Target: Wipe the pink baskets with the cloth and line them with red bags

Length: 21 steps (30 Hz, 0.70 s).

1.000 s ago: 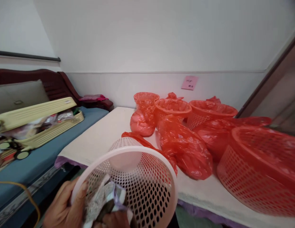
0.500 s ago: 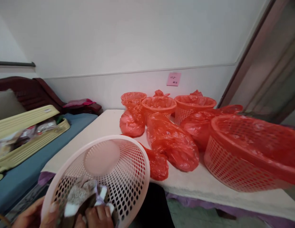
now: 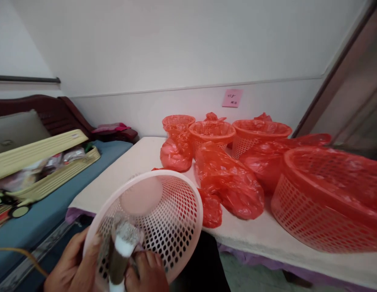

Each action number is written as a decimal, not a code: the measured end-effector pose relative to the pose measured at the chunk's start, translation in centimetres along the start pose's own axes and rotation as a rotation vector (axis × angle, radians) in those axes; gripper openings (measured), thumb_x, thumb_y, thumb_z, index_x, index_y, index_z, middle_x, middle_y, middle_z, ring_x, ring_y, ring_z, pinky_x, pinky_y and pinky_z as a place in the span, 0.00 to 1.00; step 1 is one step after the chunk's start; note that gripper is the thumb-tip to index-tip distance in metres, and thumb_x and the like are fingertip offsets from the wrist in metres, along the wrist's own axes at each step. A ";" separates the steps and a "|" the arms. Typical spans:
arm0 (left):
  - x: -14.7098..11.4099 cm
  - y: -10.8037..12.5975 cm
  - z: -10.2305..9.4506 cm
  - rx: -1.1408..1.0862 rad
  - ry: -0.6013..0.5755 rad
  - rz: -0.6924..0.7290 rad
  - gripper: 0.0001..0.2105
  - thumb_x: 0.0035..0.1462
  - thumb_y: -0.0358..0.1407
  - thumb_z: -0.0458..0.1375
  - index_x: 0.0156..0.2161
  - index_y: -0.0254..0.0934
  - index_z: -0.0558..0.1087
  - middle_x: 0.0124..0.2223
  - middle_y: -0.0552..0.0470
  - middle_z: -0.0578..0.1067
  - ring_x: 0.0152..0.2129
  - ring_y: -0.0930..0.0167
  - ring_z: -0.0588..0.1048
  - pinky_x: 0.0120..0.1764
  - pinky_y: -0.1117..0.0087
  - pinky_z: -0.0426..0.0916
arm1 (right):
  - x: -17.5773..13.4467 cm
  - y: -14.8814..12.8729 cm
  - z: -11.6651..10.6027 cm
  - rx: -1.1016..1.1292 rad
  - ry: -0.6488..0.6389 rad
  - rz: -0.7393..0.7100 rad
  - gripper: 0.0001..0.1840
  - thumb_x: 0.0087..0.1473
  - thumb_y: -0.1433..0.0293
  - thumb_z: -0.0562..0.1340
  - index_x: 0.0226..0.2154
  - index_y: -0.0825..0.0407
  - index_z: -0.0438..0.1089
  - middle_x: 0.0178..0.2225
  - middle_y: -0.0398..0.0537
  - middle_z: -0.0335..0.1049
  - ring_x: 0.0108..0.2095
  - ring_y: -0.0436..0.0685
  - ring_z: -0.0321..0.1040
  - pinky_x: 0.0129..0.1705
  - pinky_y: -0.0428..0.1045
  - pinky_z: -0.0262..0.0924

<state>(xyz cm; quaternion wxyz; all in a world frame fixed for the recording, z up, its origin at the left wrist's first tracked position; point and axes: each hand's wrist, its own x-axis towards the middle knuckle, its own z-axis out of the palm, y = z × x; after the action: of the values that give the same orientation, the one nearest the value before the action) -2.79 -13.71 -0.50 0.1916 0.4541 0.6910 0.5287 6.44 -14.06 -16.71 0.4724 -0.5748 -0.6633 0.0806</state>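
A pale pink-white mesh basket (image 3: 185,211) is tilted toward me at the lower middle, off the table's front edge. My left hand (image 3: 77,263) grips its rim on the left, thumb inside. Down in the basket, my right hand (image 3: 149,272) has its fingers curled against a blurred bundle of grey, white and brown cloth (image 3: 121,251) that looks like socks. The exact hold is partly hidden by the fingers. Inside the basket, its round bottom (image 3: 142,196) shows bare.
On the white-covered table (image 3: 121,168) stand several red bag-lined baskets, including a large one (image 3: 316,211) at right. Knotted red plastic bags (image 3: 231,186) lie between them. A pink note (image 3: 232,98) is on the wall. An open yellow case (image 3: 48,150) lies on a blue surface at left.
The view has turned slightly left, so things appear further right. The cloth bundle has shifted within the basket and its brown part shows more. Both hands stay at the basket.
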 end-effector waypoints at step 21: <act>-4.2 -3.2 0.8 0.053 -0.027 0.341 0.13 0.53 0.46 0.62 0.41 0.43 0.80 0.35 0.54 0.77 0.31 0.70 0.76 0.30 0.76 0.69 | 8.6 2.9 -4.4 0.333 -0.252 0.182 0.13 0.49 0.80 0.58 0.35 0.52 0.74 0.32 0.49 0.75 0.34 0.59 0.73 0.40 0.55 0.67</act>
<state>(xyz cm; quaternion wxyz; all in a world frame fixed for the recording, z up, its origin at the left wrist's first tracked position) -1.39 -16.89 -4.64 0.0963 0.5765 0.6154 0.5289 12.58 -7.80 -11.60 0.4648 -0.5316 -0.6402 0.3025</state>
